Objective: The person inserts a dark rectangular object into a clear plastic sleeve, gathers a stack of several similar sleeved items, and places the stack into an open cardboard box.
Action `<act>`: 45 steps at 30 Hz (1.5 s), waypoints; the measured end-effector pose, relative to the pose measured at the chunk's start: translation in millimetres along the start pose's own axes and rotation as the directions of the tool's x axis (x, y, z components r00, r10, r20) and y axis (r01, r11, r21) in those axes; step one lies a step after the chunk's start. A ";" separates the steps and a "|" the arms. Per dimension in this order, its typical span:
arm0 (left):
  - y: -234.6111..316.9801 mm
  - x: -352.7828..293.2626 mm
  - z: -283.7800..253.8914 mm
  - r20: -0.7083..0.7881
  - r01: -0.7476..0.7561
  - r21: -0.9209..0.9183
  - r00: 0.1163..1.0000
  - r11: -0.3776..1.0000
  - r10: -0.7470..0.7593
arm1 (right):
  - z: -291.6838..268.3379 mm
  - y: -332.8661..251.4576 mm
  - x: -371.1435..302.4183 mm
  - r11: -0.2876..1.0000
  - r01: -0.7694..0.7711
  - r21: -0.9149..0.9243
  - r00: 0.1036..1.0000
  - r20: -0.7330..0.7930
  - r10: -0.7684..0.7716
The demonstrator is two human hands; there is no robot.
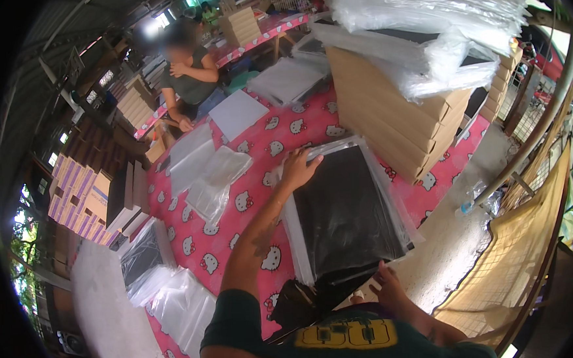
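Lying on the surface (pixel 242 201), the sleeved black stack (pixel 347 208) is touched at its far-left corner by the left hand (pixel 300 169), spread, and at its near edge by the right hand (pixel 389 288), grip unclear. Probably slippery, bendy, heavyish; best held by opposite edges.

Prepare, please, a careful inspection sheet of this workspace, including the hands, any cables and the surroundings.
Surface: table covered with pink patterned cloth.
Job's things: black pack with clear plastic showing around its edges.
Clutter: clear bags left of the pack; white sheet beyond them; brown boxes at right, plastic pile on top.
Hands: left hand rests on the pack's far left corner; right hand is at its near edge, grip unclear.
Cables: nothing seen.
Surroundings: co-worker across the table; yellow netting at right.
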State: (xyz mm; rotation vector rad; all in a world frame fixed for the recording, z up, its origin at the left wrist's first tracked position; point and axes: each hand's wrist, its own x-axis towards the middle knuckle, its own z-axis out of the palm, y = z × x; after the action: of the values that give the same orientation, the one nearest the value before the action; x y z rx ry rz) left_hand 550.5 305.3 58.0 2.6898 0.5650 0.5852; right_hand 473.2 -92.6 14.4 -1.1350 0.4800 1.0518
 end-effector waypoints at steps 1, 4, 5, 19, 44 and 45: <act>-7.3 15.7 8.8 0.067 0.019 0.047 0.998 0.999 -0.022 | -5.7 3.2 9.6 0.999 -0.043 0.000 0.997 0.066 0.043; -34.2 52.3 35.0 0.160 0.095 0.122 0.981 0.988 -0.114 | -29.6 23.7 36.5 0.988 -0.151 0.001 0.958 0.249 0.146; -39.2 61.6 40.6 0.181 0.115 0.145 0.973 0.983 -0.141 | -32.8 27.1 40.1 0.985 -0.171 0.020 0.940 0.303 0.157; -49.2 120.8 61.2 0.588 0.343 0.145 0.724 0.928 -0.360 | 23.3 -3.1 44.3 0.836 -0.401 0.375 0.839 0.516 0.171; -63.9 -28.5 32.4 0.681 0.459 -0.347 0.723 0.818 -0.117 | -22.8 25.7 15.2 0.954 0.103 0.281 0.988 0.080 -0.130; -64.5 -45.5 22.3 0.679 0.488 -0.366 0.722 0.792 -0.131 | -25.6 24.2 15.5 0.951 0.086 0.296 0.988 0.097 -0.120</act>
State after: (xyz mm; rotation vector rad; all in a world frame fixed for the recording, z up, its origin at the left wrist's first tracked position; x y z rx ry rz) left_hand 502.8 335.9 -1.2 1.9950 0.5568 -0.2508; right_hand 464.1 -108.0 -19.7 -0.8252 0.4628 0.9145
